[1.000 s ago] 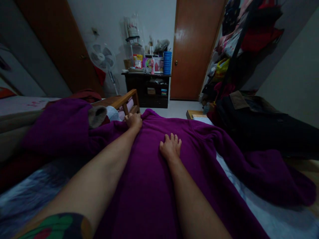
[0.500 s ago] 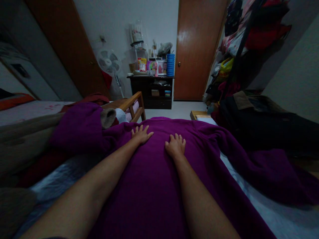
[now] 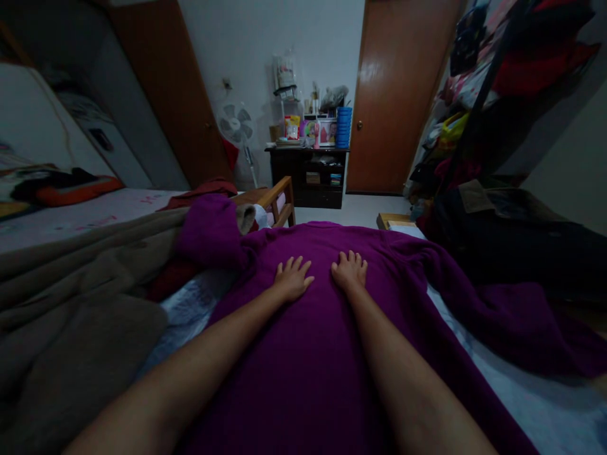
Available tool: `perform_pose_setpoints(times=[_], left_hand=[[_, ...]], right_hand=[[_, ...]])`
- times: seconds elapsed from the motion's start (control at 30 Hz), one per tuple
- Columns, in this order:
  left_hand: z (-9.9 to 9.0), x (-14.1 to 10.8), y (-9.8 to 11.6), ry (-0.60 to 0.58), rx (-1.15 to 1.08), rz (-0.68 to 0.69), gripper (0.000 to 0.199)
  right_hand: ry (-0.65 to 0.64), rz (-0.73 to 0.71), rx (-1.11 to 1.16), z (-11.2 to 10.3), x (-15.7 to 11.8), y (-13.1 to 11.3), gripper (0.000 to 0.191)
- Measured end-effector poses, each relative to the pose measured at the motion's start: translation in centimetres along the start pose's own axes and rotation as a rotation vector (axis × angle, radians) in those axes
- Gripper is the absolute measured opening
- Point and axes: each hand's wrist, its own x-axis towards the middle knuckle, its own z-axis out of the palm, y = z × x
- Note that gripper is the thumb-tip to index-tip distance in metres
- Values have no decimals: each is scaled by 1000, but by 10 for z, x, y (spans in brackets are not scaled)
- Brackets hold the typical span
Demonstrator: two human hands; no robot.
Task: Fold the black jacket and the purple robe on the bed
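We brought our left hand (image 3: pixel 293 280) in from the shoulder of the purple top (image 3: pixel 322 360), nearer our right hand (image 3: pixel 349 272). Both lay open on flat cloth.

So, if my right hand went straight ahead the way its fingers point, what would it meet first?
Your right hand rests on the purple garment, so first probably more of that cloth, toward the neckline. What comes beyond is unclear; depth is hard to judge.

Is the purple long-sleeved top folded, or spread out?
Spread out: the purple top lies wide beneath the left hand and right hand, one sleeve extending to the right.
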Motion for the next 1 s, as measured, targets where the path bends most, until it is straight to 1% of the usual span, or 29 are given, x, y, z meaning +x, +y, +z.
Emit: perform_pose_setpoints(times=[0.07, 0.17, 0.33, 0.47, 0.67, 0.77, 0.9, 1.0], left_hand=[[3, -20, 6, 26, -4, 82, 57], [4, -42, 9, 51, -7, 131, 54], [-1, -71, 11, 78, 3, 148, 51], [-4, -100, 17, 92, 26, 164, 49], [-13, -160, 29, 27, -1, 188, 53], [-15, -193, 33, 0, -16, 225, 55], [-13, -234, 39, 24, 6, 276, 55], [-12, -258, 44, 60, 2, 282, 51]], right_hand=[[-37, -32, -19, -3, -5, 1, 50], [-100, -109, -29, -11, -22, 3, 49], [-144, -236, -34, -24, -68, 10, 49], [-158, -276, -47, -33, -104, 15, 49], [-196, -311, -43, -50, -148, 25, 47], [-208, -345, -29, -60, -172, 30, 46], [-213, -388, -24, -71, -207, 35, 50], [-214, -393, -35, -78, -232, 39, 53]])
